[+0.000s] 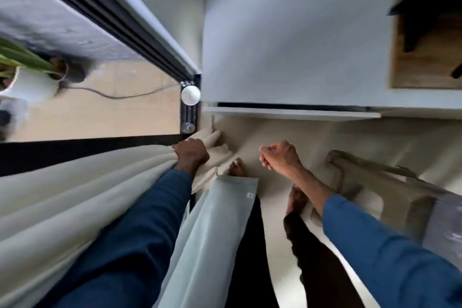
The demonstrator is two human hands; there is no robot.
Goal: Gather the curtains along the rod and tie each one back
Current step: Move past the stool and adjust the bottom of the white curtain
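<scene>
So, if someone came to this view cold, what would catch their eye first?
The left hand gripping a bunch of the cream curtain, which fills the lower left in heavy folds. Next, the right hand, raised at centre with fingers curled and nothing visible in it. Beyond them, a white round knob stands out against the dark window frame.

Soft daylight came through the black-framed glass door [105, 117] at nine o'clock; motion blur softened everything, and wide-angle distortion bent the edges.
</scene>
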